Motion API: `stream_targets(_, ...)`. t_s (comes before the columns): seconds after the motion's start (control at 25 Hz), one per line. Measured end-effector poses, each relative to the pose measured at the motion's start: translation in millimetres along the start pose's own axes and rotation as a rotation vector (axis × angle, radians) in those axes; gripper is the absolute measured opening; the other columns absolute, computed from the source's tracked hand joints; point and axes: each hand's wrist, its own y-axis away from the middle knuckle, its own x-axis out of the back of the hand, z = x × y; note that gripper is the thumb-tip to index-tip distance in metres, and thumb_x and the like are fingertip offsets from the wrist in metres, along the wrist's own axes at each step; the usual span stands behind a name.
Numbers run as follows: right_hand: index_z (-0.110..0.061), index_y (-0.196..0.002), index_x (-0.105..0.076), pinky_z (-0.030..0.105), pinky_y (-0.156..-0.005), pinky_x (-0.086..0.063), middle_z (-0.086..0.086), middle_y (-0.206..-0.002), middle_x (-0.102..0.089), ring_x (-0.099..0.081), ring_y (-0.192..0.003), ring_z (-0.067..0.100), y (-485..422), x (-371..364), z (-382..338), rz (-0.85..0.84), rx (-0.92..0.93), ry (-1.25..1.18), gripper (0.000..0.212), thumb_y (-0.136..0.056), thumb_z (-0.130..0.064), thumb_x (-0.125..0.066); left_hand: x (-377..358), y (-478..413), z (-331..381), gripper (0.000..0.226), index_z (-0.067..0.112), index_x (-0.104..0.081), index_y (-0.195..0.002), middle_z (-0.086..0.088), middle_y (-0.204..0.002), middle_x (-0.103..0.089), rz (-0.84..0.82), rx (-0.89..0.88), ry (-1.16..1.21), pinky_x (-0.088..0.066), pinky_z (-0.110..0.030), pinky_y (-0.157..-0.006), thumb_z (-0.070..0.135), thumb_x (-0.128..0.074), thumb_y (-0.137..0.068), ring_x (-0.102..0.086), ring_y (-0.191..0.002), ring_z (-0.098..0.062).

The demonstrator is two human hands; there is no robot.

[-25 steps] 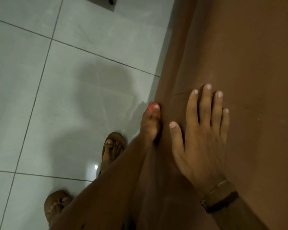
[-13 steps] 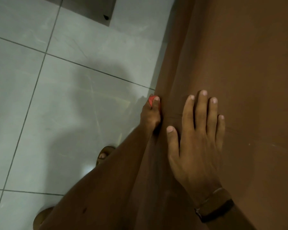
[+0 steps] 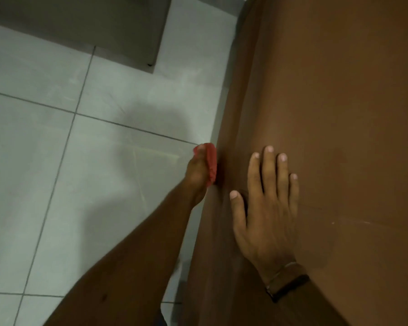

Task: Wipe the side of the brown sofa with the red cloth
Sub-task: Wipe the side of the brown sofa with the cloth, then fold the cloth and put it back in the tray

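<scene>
No lettering, label, brand, number or sign could be read anywhere (not on the brown sofa filling the right of the frame, nor on the red cloth at centre, nor on the wristband at lower right).

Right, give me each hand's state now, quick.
Left hand: closed on the red cloth, pressing it against the side of the brown sofa.
Right hand: open, flat on top of the sofa, holding nothing.
</scene>
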Motion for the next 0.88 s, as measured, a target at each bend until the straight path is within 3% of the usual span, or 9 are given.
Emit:
stream_targets(0.12,-0.023,-0.171,-0.015,0.046,-0.136,-0.003,-0.003,-0.181,-0.003,0.004,-0.168,0.017,-4,24,-16,-0.077,-0.094,-0.296,0.071,-0.107,-0.052,-0.029,25,75,49,0.074,0.01,-0.061,-0.154,-0.018,-0.148,-0.071,-0.114,0.155,0.291,-0.053,-0.052,-0.113,0.064,-0.042,-0.107,-0.069,-0.125,-0.031)
stream_targets(0.2,-0.026,-0.169,-0.025,0.033,-0.135,-0.016,-0.011,-0.178,-0.017,-0.016,-0.163,0.0,-19,65,-37,-0.158,-0.253,-0.789,0.067,-0.109,-0.056,-0.034,33,135,95,0.061,0.012,-0.069,-0.146,-0.018,-0.14,-0.076,-0.188,0.136,0.308,-0.055,-0.057,-0.109,0.052,-0.056,-0.101,-0.071,-0.123,-0.034)
stream_targets(0.28,-0.025,-0.158,-0.049,0.01,-0.105,-0.049,-0.01,-0.16,-0.051,-0.058,-0.126,-0.017,-45,122,-59,-0.294,-0.412,-1.32,0.055,-0.109,-0.05,-0.043,40,183,142,0.055,0.011,-0.074,-0.134,-0.017,-0.122,-0.083,-0.227,0.094,0.281,-0.065,-0.054,-0.095,0.034,-0.064,-0.085,-0.079,-0.107,-0.034)
stream_targets(0.32,-0.026,-0.147,-0.061,0.009,-0.085,-0.057,-0.007,-0.145,-0.066,-0.07,-0.104,-0.013,-58,142,-66,-0.391,-0.436,-1.451,0.047,-0.108,-0.048,-0.046,45,200,163,0.056,0.01,-0.074,-0.131,-0.017,-0.117,-0.084,-0.221,0.081,0.271,-0.068,-0.051,-0.088,0.03,-0.064,-0.08,-0.081,-0.102,-0.034)
stream_targets(0.4,-0.026,-0.132,-0.07,0.019,-0.072,-0.063,0.002,-0.125,-0.078,-0.08,-0.095,0.004,-77,179,-81,-0.515,-0.391,-1.488,0.037,-0.1,-0.044,-0.063,58,228,207,0.064,0.009,-0.071,-0.137,-0.021,-0.127,-0.08,-0.184,0.058,0.215,-0.068,-0.051,-0.087,0.029,-0.063,-0.077,-0.079,-0.108,-0.037)
stream_targets(0.48,-0.03,-0.128,-0.069,0.03,-0.078,-0.066,0.005,-0.127,-0.077,-0.079,-0.108,0.018,-96,215,-104,-0.537,-0.345,-1.479,0.041,-0.089,-0.036,-0.081,71,252,260,0.063,0.01,-0.066,-0.144,-0.025,-0.139,-0.075,-0.143,0.016,0.083,-0.063,-0.058,-0.102,0.03,-0.06,-0.085,-0.073,-0.124,-0.042)
stream_targets(0.56,-0.035,-0.12,-0.068,0.036,-0.083,-0.068,0.003,-0.125,-0.076,-0.076,-0.112,0.022,-118,242,-131,-0.527,-0.296,-1.444,0.036,-0.089,-0.026,-0.084,84,271,310,0.049,0.017,-0.066,-0.144,-0.019,-0.136,-0.078,-0.086,-0.069,-0.119,-0.063,-0.058,-0.105,0.029,-0.055,-0.097,-0.074,-0.125,-0.04)
stream_targets(0.72,-0.029,-0.108,-0.071,0.046,-0.092,-0.067,0.01,-0.12,-0.079,-0.077,-0.11,0.027,-173,282,-193,-0.477,-0.329,-1.472,0.026,-0.092,-0.012,-0.08,118,276,399,0.039,0.023,-0.068,-0.139,-0.01,-0.132,-0.077,0.04,-0.17,-0.332,-0.067,-0.037,-0.076,0.022,-0.066,-0.1,-0.076,-0.115,-0.029)
stream_targets(0.88,-0.026,-0.102,-0.069,0.053,-0.096,-0.064,0.015,-0.119,-0.078,-0.076,-0.109,0.031,-254,289,-261,-0.43,-0.382,-1.456,0.026,-0.09,-0.006,-0.081,155,241,488,0.038,0.02,-0.072,-0.133,-0.012,-0.122,-0.079,0.083,-0.213,-0.382,-0.068,-0.032,-0.066,0.004,-0.063,-0.1,-0.078,-0.105,-0.027)
